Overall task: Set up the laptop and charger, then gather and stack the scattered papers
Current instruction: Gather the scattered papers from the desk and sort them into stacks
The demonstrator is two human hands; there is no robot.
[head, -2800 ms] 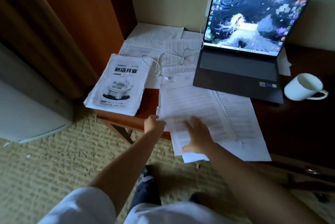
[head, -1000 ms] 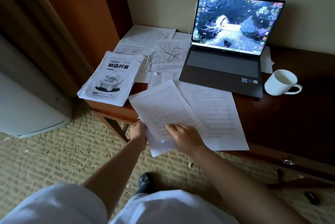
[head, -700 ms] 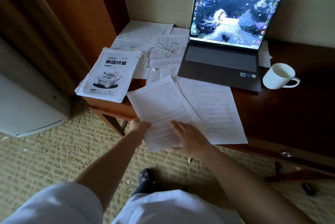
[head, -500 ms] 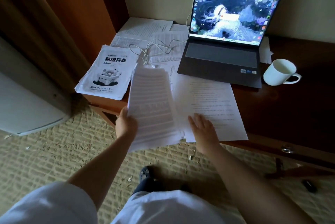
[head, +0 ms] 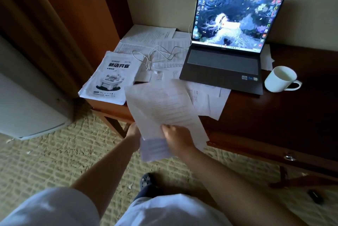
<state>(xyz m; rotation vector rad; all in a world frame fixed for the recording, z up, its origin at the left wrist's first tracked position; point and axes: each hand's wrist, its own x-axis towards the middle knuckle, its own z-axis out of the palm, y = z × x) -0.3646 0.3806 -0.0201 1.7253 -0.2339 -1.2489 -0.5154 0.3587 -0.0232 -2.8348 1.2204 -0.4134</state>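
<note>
Your right hand (head: 176,138) pinches the near edge of a sheaf of papers (head: 164,110) at the centre of the frame, fingers curled over the top sheet. Your left hand (head: 134,133) sits at the sheaf's left edge, mostly hidden behind it, so you cannot tell how its fingers lie. The sheaf is lifted and tilted over the near edge of the dark desk (head: 283,115). More loose sheets (head: 206,99) lie flat just beyond it. The open laptop (head: 226,57) stands lit at upper right, a white charger cable (head: 161,53) looping left from it over scattered pages. A printed booklet stack (head: 111,77) lies at the desk's left corner; a white mug (head: 279,79) sits right of the laptop.
</note>
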